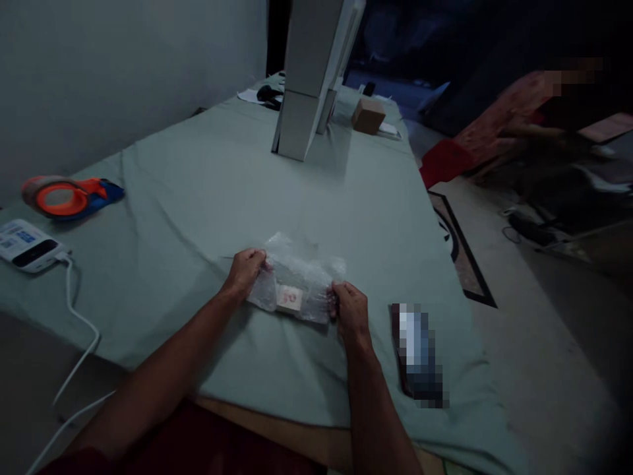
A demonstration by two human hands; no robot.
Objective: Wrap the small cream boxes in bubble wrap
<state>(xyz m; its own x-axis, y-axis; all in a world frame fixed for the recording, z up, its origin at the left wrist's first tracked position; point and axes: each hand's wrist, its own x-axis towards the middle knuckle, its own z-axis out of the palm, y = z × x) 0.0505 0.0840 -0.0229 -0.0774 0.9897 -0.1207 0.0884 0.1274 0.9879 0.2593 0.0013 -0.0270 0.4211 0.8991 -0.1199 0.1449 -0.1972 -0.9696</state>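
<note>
A sheet of bubble wrap point(306, 264) is spread on the green tablecloth in front of me. On its near part sits a small pale box point(289, 298) with a red mark on top. My left hand point(246, 269) pinches the wrap's left edge, its fingers closed. At the right edge, my right hand point(350, 305) grips the wrap between thumb and fingers. Neither hand touches the box.
An orange and blue tape dispenser point(64, 196) and a white device point(32, 247) with a cable lie left. A blurred phone-like object point(416, 353) is at right. Tall white panels point(304, 99) and a cardboard box point(368, 116) stand farther back. Another person point(514, 122) is beyond the right edge.
</note>
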